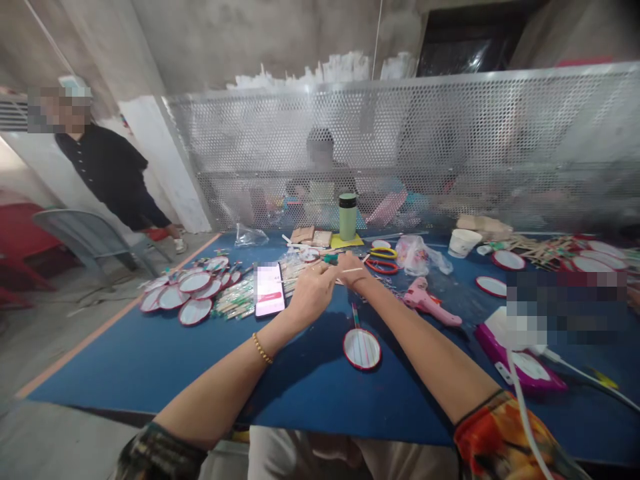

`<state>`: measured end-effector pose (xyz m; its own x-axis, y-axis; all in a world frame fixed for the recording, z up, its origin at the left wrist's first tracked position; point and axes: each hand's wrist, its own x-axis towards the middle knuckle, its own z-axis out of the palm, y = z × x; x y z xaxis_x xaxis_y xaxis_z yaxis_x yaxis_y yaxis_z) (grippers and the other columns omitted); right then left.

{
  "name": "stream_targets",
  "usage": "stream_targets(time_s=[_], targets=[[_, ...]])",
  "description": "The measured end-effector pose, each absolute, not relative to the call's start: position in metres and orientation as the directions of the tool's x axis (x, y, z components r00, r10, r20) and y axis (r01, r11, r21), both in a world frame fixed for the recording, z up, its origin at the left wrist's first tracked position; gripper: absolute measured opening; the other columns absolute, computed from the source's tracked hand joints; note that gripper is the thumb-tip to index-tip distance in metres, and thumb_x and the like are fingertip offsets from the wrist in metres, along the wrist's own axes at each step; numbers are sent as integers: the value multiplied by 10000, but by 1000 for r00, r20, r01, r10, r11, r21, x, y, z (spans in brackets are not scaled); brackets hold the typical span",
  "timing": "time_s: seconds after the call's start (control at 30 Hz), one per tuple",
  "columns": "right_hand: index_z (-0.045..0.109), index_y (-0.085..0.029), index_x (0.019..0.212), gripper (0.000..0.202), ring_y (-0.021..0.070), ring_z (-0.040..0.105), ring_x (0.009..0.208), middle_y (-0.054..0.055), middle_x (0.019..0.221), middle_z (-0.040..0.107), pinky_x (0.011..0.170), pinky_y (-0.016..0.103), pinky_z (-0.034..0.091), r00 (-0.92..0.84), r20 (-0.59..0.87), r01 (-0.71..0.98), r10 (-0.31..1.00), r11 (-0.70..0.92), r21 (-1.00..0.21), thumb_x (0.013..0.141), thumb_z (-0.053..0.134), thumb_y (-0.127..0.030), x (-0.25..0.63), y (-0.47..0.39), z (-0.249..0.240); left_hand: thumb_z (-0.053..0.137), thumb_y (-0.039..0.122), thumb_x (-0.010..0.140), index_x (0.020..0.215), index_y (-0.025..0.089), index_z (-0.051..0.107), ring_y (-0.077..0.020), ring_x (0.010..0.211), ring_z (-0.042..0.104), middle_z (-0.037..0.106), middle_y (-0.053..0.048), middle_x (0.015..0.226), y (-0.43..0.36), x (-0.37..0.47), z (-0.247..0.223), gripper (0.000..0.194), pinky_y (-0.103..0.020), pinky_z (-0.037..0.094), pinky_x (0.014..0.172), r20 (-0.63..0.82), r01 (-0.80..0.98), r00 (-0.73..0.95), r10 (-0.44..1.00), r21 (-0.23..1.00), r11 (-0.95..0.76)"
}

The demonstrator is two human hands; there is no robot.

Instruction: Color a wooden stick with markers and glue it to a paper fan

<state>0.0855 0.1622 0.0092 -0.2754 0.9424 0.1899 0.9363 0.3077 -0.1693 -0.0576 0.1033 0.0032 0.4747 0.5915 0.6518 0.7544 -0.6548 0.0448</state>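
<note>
My left hand (316, 288) is stretched forward over the middle of the blue table, its fingers bent together near a thin white stick (352, 270). Right beside it is my right hand (352, 268), partly hidden by the left fingers and the wrist. What its fingers hold cannot be made out. A round white disc with a red rim (362, 349) and a short coloured handle lies between my forearms. To the left of my left hand rests a lit phone (269, 290). Scissors with red and yellow handles (383, 261) are just beyond my right hand.
Red-rimmed discs (173, 297) and wrapped sticks (237, 300) lie left. A green bottle (347, 217) stands before a perforated metal screen (250, 147). A pink glue gun (430, 302), paper cup (464, 243) and purple box (530, 373) with white cable are right. A person (107, 163) stands far left; another sits behind the screen.
</note>
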Motion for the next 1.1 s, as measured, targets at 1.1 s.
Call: stream_targets(time_s=[1.1], targets=[[660,-233,793,213,204,686,947,16,946,741,805,293,540,-235,96,-455,967,-23,-890,587,688,-183,125,53,24,520,271,915,929,174,569,-153,666,525,614,-10,769,66,-39,26,109,-259,377,616,290,526,420,860,695,-491]])
